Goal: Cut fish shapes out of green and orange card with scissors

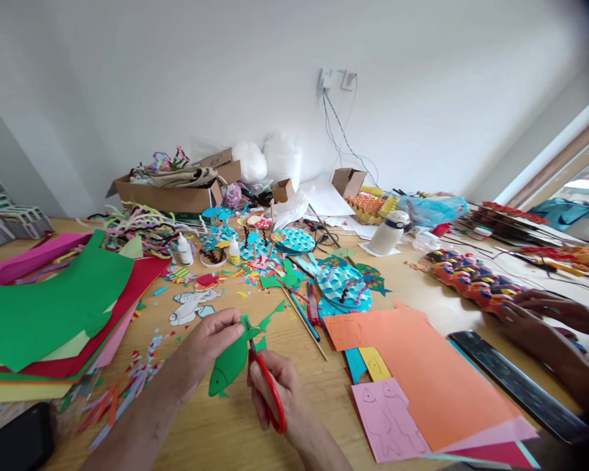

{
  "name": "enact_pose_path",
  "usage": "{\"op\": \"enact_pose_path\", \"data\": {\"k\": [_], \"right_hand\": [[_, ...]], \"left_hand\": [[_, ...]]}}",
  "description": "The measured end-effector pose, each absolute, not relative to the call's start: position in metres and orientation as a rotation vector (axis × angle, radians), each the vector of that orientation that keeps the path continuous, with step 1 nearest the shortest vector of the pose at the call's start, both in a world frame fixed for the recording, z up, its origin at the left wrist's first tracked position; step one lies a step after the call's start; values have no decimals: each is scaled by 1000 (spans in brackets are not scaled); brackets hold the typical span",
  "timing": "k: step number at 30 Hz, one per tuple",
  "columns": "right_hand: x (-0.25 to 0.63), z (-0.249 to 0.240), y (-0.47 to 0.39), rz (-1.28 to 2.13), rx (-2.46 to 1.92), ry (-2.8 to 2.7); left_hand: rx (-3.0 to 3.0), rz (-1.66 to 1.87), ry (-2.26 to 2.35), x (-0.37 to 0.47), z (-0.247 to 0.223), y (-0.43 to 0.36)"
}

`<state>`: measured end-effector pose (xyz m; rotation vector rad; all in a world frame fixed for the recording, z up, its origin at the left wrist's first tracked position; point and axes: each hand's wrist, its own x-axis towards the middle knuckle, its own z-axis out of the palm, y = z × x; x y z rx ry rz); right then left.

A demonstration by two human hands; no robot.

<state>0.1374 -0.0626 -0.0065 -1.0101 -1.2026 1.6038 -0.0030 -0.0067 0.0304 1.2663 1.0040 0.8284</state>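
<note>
My left hand (213,337) is closed on a green paper fish (230,365), pinching it near the tail end. An eye and a curved gill line are drawn on its head, which points down toward me. In my right hand (292,387) is a pair of scissors (275,400) with red handles, fingers wrapped in and around the loops. Their dark blades reach up to the fish's tail, where green paper meets them. Thin green offcuts (272,317) stick out just beyond the blades.
Coloured paper sheets (44,288) are piled left, above a black phone (17,437). Orange paper (397,366) and pink paper with drawn fish (385,422) lie right. A wooden stick (307,326) and glue bottles (185,250) lie ahead. Another person's hands (535,324) touch a colourful egg tray (466,278).
</note>
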Motion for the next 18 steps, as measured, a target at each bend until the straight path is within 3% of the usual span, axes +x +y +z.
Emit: {"op": "enact_pose_path", "data": {"k": [18], "right_hand": [[139,-6,-61,1572,-1069,-1267]], "left_hand": [[1332,837,1071,-8,27,-5]]}}
